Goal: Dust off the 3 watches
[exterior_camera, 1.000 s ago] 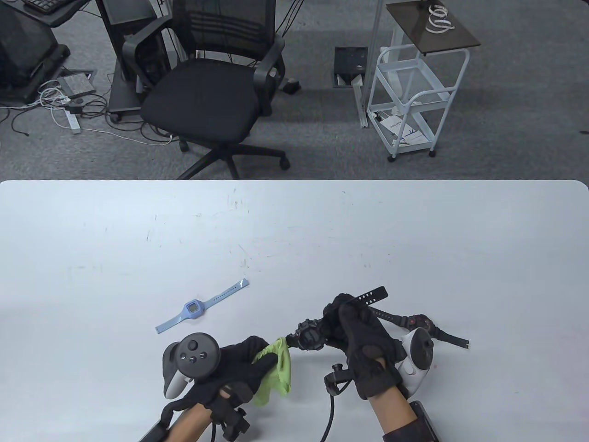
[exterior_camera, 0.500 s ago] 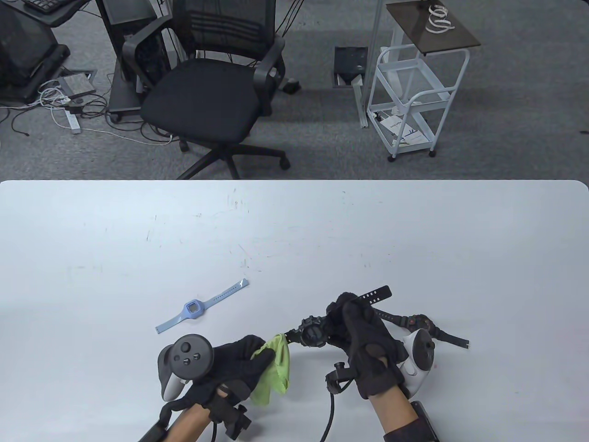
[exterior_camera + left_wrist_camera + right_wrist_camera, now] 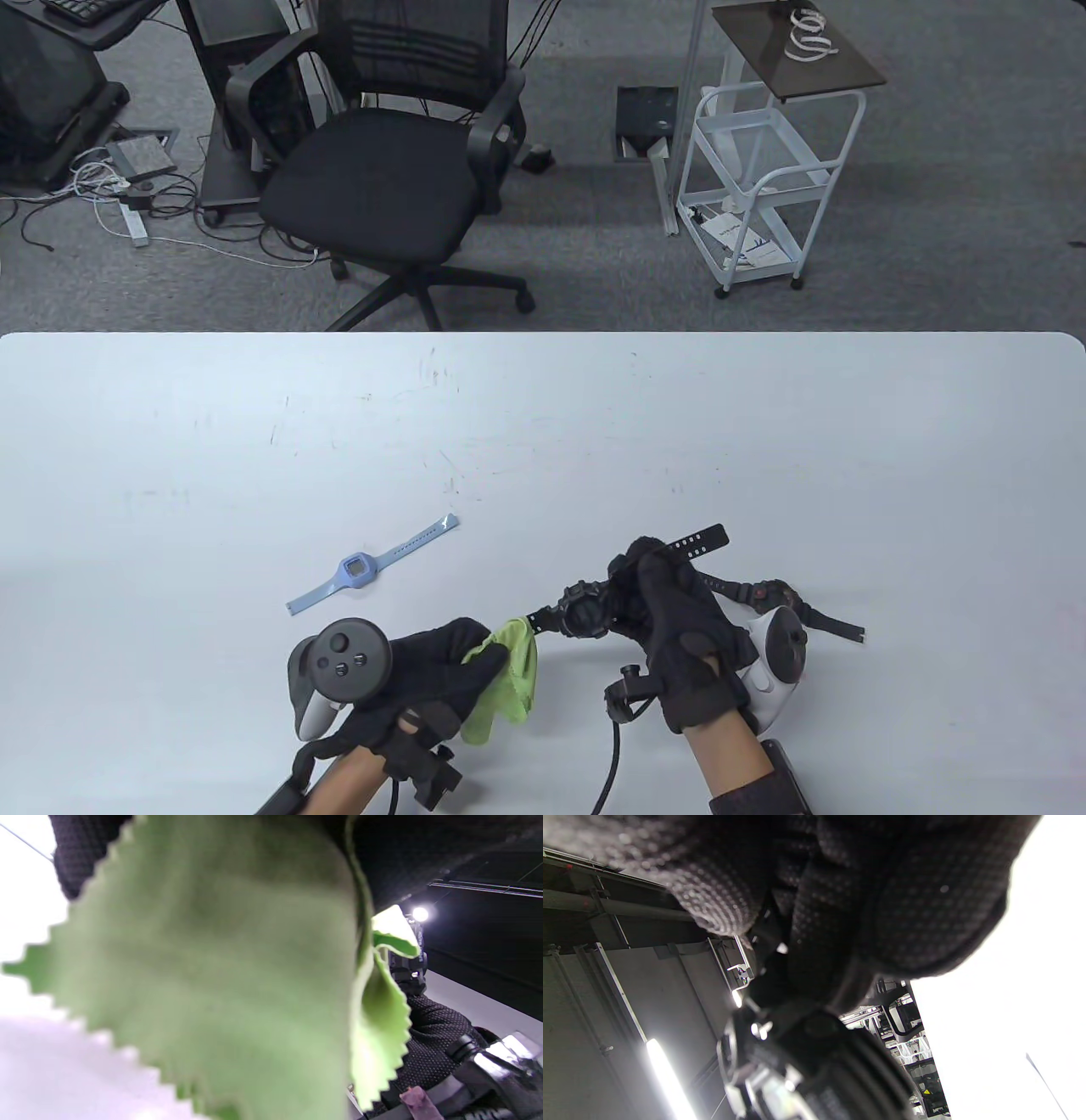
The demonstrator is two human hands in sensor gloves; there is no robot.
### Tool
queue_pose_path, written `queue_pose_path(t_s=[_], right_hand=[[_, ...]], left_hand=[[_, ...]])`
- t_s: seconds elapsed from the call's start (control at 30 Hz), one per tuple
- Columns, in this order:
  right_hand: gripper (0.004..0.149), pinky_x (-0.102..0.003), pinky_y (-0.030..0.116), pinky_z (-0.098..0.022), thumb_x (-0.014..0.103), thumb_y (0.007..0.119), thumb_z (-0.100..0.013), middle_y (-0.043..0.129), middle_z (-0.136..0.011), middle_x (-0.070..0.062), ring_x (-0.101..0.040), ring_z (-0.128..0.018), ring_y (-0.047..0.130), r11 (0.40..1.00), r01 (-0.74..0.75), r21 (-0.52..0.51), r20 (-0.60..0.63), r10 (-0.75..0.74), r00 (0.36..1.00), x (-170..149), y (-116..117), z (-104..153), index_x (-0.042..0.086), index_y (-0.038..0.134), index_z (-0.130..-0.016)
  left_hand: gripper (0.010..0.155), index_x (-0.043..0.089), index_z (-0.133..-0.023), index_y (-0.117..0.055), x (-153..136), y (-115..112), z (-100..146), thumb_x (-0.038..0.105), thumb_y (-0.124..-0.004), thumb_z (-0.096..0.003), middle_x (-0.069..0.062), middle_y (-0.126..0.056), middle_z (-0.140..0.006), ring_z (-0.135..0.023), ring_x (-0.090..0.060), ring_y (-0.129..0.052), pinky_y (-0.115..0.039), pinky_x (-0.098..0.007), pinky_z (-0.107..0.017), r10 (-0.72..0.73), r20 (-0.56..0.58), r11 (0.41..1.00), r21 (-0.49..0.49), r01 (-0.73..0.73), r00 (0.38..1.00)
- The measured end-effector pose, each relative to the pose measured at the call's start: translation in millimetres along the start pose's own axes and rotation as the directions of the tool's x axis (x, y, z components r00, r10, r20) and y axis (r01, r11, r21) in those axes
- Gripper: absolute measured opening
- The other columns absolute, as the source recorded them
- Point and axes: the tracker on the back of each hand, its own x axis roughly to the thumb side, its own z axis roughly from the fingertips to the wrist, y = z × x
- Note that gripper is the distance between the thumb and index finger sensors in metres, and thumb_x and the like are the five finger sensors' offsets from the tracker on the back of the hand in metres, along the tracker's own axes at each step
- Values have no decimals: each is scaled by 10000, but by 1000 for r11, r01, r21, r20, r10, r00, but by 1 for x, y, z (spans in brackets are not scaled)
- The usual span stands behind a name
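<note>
My right hand (image 3: 653, 586) grips a black watch (image 3: 585, 613) by its strap and holds it just above the table, face up; the watch's underside (image 3: 814, 1065) fills the right wrist view. My left hand (image 3: 458, 662) pinches a green cloth (image 3: 509, 679) whose top corner touches the watch's near strap end. That cloth (image 3: 203, 976) covers most of the left wrist view. A second black watch (image 3: 776, 598) lies flat behind my right hand, partly hidden. A light blue watch (image 3: 361, 567) lies flat on the white table (image 3: 764, 441), left of centre.
A black office chair (image 3: 382, 178) and a white wire cart (image 3: 755, 187) stand on the grey carpet beyond the table's far edge. Cables lie on the floor at the far left.
My right hand has shifted the black watch slightly right and away. The left hand with the cloth has barely moved.
</note>
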Motion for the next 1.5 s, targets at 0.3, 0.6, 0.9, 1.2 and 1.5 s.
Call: queue_pose_path(t_s=[0.3,0.6,0.9,1.2,1.5], right_hand=[[428,-350,980,-268,415,857,-462,1062,-681,-21,-114,-433,1136,1000,0,-10,2,0,1000,2,-1,0,219,915,-839],[429,-347,980,-267,419,855,-463,1061,-679,-19,-107,-433,1136,999,23,-26,7,-23,1000,3,-4,-1,222,914,-839],[431,-352,980,-265,414,854,-463,1062,-680,-24,-115,-445,1139,999,34,-14,-20,-34,999,1,-7,-2,217,913,-841],[433,-345,980,-264,415,847,-468,1059,-680,-25,-106,-444,1137,999,54,-7,-12,-54,998,5,-9,-2,214,905,-847],[438,-342,979,-264,414,841,-472,1055,-681,-28,-104,-445,1135,998,65,-18,-6,-65,998,8,-11,-3,200,897,-850]], left_hand=[[461,52,-733,-965,-1,-1,0,416,-858,-470,-109,-1076,-476,-277,-243,-1106,-907,-539,-387,18,-11,1000,-16,-18,1000],[408,98,-634,-991,-2,3,2,463,-909,-470,-72,-1072,-411,-241,-235,-1092,-909,-537,-382,-9,-8,1000,27,9,1000],[436,78,-779,-939,-4,0,0,382,-816,-491,-125,-1058,-533,-330,-262,-1100,-885,-562,-415,28,-30,1000,-8,-28,999],[456,97,-822,-918,8,-2,-2,418,-814,-516,-142,-1040,-605,-410,-325,-1083,-837,-620,-463,-81,32,990,-112,84,996],[468,152,-861,-916,26,-21,-5,457,-807,-523,-139,-1010,-707,-547,-363,-1050,-803,-649,-509,-482,166,834,-215,509,860]])
